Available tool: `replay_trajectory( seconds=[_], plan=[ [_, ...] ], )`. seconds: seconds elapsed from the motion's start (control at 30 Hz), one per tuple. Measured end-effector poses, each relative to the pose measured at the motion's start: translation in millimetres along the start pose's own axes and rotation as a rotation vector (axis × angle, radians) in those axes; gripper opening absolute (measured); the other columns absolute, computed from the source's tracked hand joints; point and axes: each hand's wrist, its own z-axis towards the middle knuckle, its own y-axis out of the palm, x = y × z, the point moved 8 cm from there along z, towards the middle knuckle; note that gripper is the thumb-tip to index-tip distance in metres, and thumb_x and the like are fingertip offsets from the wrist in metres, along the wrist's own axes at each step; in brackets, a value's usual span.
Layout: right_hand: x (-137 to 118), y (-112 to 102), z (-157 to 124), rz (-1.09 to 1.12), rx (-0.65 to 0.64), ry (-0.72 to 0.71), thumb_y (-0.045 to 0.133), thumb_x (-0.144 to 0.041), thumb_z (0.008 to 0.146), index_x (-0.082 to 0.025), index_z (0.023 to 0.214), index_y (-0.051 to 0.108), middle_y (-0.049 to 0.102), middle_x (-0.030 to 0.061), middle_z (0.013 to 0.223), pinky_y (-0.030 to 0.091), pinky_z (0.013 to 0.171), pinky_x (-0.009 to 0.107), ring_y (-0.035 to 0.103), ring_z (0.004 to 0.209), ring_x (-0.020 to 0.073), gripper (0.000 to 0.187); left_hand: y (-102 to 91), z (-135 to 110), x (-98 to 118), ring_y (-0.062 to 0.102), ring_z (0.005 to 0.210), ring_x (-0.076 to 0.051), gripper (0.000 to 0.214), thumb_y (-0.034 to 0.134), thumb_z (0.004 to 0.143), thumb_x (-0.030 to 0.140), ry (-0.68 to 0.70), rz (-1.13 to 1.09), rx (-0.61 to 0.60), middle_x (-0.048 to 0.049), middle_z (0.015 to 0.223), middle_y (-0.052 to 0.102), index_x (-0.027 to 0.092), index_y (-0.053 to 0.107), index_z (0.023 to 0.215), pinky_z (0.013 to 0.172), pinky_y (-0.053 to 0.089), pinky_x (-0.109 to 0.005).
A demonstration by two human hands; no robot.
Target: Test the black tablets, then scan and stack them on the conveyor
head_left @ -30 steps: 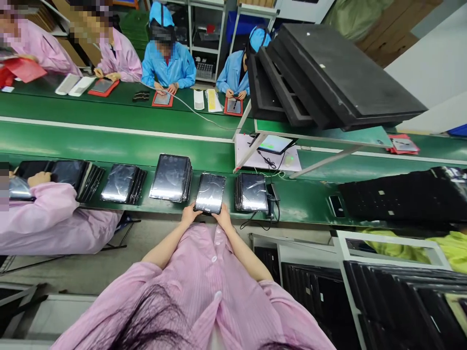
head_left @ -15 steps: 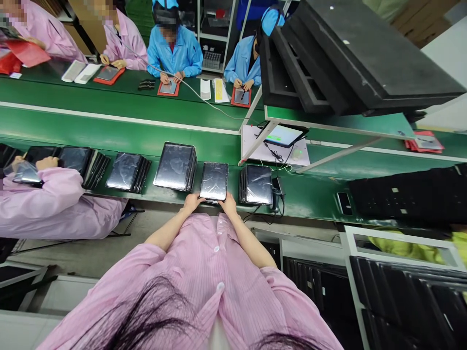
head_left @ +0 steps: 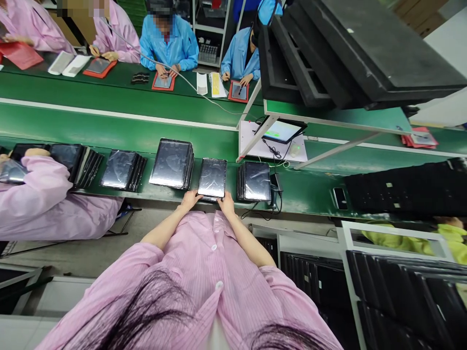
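A dark tablet (head_left: 212, 178) with a shiny, film-like face lies in front of me at the near edge of the green bench. My left hand (head_left: 190, 199) grips its near left corner, and my right hand (head_left: 226, 204) grips the near right corner. Both sets of fingers are closed at the edge, partly hidden under it. To the left stands a stack of larger wrapped tablets (head_left: 170, 163). Close on the right is another stack of tablets (head_left: 257, 181), beside a handheld device with a cable (head_left: 273, 197).
More tablet stacks (head_left: 119, 169) line the bench toward a co-worker's pink sleeve (head_left: 45, 180). A raised shelf with black foam trays (head_left: 350, 63) overhangs the right, above a lit screen (head_left: 282, 130). A phone (head_left: 340, 198) lies further right. Several co-workers sit across the bench.
The view has shifted slightly, so the bench appears a little higher and further left. My hands keep their grip on the tablet. The far right co-worker's hands have moved apart.
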Motion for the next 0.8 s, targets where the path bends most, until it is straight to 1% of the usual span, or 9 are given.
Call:
replay_trajectory(
  seconds=[0.1, 0.17, 0.27, 0.37, 0.43, 0.57, 0.7, 0.8],
  plan=[
    [0.8, 1.8, -2.3, 0.013, 0.008, -0.015, 0.075, -0.027, 0.094, -0.019, 0.134, 0.057, 0.066, 0.0164, 0.133, 0.055, 0.114, 0.047, 0.066, 0.127, 0.0332, 0.045, -0.9, 0.3, 1.2, 0.077, 0.123, -0.031, 0.045, 0.084, 0.099, 0.042, 0.030, -0.013, 0.055, -0.0183, 0.133, 0.082, 0.014, 0.076, 0.133, 0.105, 0.055, -0.032],
    [1.4, 2.5, -2.7, 0.024, 0.012, -0.026, 0.077, -0.027, 0.092, -0.021, 0.130, 0.057, 0.065, 0.0157, 0.134, 0.056, 0.113, 0.047, 0.066, 0.126, 0.0331, 0.044, -2.4, 1.0, 2.1, 0.076, 0.127, -0.030, 0.051, 0.087, 0.096, 0.039, 0.040, -0.031, 0.090, -0.0178, 0.138, 0.080, 0.015, 0.072, 0.138, 0.108, 0.055, -0.032],
    [4.3, 1.1, -1.6, 0.041, 0.019, -0.032, 0.079, -0.028, 0.091, -0.020, 0.128, 0.055, 0.064, 0.0164, 0.134, 0.055, 0.113, 0.049, 0.065, 0.125, 0.0339, 0.045, -1.4, 1.4, 5.7, 0.076, 0.127, -0.030, 0.043, 0.087, 0.096, 0.036, 0.065, -0.031, 0.078, -0.0168, 0.136, 0.080, 0.017, 0.074, 0.133, 0.109, 0.056, -0.033],
    [7.6, -1.6, 0.4, 0.059, 0.022, -0.035, 0.081, -0.028, 0.089, -0.021, 0.127, 0.054, 0.064, 0.0163, 0.131, 0.055, 0.114, 0.051, 0.065, 0.125, 0.0347, 0.046, -1.0, -0.3, 10.6, 0.076, 0.130, -0.031, 0.043, 0.088, 0.096, 0.034, 0.100, -0.033, 0.061, -0.0169, 0.140, 0.079, 0.018, 0.075, 0.132, 0.111, 0.056, -0.035],
    [8.7, -2.2, 1.6, 0.069, 0.016, -0.041, 0.082, -0.028, 0.089, -0.021, 0.125, 0.054, 0.064, 0.0164, 0.131, 0.055, 0.113, 0.051, 0.066, 0.124, 0.0349, 0.047, -1.4, -1.4, 9.8, 0.076, 0.131, -0.032, 0.044, 0.089, 0.095, 0.034, 0.085, -0.038, 0.063, -0.0172, 0.144, 0.079, 0.018, 0.076, 0.134, 0.112, 0.056, -0.036],
    [9.3, 1.0, 2.3, 0.094, 0.004, -0.051, 0.085, -0.028, 0.085, -0.021, 0.123, 0.052, 0.064, 0.0170, 0.132, 0.056, 0.112, 0.051, 0.066, 0.126, 0.0357, 0.051, -0.5, -2.1, 4.7, 0.077, 0.129, -0.033, 0.046, 0.090, 0.094, 0.033, 0.054, -0.062, 0.073, -0.0170, 0.138, 0.081, 0.020, 0.078, 0.136, 0.111, 0.058, -0.038],
    [11.1, 4.7, 0.9, 0.171, 0.009, -0.050, 0.086, -0.024, 0.080, -0.022, 0.127, 0.050, 0.066, 0.0160, 0.135, 0.054, 0.115, 0.050, 0.065, 0.130, 0.0344, 0.059, -0.2, 0.1, 2.1, 0.077, 0.130, -0.030, 0.048, 0.089, 0.094, 0.029, 0.088, -0.121, 0.111, -0.0149, 0.140, 0.081, 0.021, 0.077, 0.140, 0.114, 0.057, -0.036],
    [11.0, 5.5, 0.1, 0.185, 0.017, -0.055, 0.085, -0.022, 0.080, -0.021, 0.134, 0.049, 0.066, 0.0167, 0.139, 0.053, 0.118, 0.050, 0.065, 0.133, 0.0339, 0.064, 4.2, 4.1, -2.4, 0.077, 0.128, -0.030, 0.047, 0.088, 0.095, 0.029, 0.066, -0.107, 0.083, -0.0145, 0.136, 0.082, 0.021, 0.077, 0.139, 0.113, 0.057, -0.036]
  ],
)
